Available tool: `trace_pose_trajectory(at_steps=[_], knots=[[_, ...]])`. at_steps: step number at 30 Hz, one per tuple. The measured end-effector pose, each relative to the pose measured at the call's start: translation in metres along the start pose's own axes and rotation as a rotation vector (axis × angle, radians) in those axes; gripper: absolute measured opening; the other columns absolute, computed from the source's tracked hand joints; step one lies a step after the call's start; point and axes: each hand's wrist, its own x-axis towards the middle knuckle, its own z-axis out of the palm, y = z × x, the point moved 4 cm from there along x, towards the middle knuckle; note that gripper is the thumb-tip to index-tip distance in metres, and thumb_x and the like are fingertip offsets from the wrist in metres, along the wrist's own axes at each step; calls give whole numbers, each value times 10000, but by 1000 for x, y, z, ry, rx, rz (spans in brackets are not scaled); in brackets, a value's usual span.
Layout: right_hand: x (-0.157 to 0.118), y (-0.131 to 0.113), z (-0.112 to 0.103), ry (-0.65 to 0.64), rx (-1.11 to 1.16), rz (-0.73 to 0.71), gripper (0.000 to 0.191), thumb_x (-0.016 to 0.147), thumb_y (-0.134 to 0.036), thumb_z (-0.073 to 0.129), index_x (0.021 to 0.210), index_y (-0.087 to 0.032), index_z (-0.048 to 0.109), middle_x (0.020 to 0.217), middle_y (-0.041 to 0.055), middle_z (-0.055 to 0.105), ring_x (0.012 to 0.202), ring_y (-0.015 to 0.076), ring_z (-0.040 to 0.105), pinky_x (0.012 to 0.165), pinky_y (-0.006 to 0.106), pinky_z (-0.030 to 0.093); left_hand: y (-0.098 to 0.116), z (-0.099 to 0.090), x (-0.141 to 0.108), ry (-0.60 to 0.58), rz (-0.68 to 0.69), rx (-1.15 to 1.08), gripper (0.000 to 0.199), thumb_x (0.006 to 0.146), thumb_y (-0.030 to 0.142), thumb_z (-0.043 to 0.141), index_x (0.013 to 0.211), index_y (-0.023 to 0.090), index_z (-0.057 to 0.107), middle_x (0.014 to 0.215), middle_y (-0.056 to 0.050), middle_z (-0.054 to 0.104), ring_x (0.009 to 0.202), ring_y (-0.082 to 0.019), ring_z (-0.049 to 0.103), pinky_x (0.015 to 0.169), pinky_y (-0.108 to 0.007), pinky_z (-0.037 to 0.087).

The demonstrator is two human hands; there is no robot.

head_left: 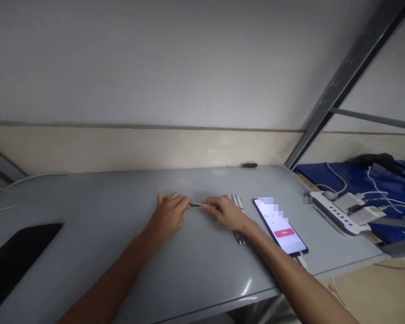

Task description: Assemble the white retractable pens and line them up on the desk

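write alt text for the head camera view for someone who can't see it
A left hand and right hand hold a thin object between them at a grey desk. Slim silver objects lie partly hidden by the right hand; a lit phone and power strip are farther right, a screwdriver near the wall.

Held a thin rod (196, 205) between left hand (171, 211) and right hand (225, 212), over a grey table (189, 274). Had silver pens (241, 238) partly hidden behind the right hand, a lit phone (283, 233) near them, a screwdriver (249, 165) by the wall (175, 148) and a power strip (340, 219).
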Motion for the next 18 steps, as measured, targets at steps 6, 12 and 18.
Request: trace_pose_trajectory(at_steps=[6, 12, 18], knots=[[0, 0, 4, -120, 496, 185, 438, 887, -521, 518, 617, -191, 417, 566, -57, 305, 516, 87, 265, 479, 243, 200, 10, -13, 0, 138, 67, 156, 256, 894, 66, 407, 730, 203, 549, 667, -20, 594, 750, -208, 505, 698, -379, 239], [-1, 6, 8, -182, 829, 284, 381, 819, -508, 626, 660, -180, 517, 482, -91, 279, 436, 70, 202, 433, 249, 138, 17, -18, -2, 202, 100, 305, 298, 933, 101, 384, 741, 214, 581, 654, -19, 590, 732, -206, 503, 690, -391, 233], [2, 12, 9, -76, 862, 406, 367, 729, -505, 710, 692, -149, 627, 463, -91, 318, 433, 64, 229, 439, 245, 150, 13, -14, 0, 170, 45, 230, 255, 960, 193, 403, 877, 231, 641, 744, -43, 645, 792, -226, 539, 729, -403, 261]])
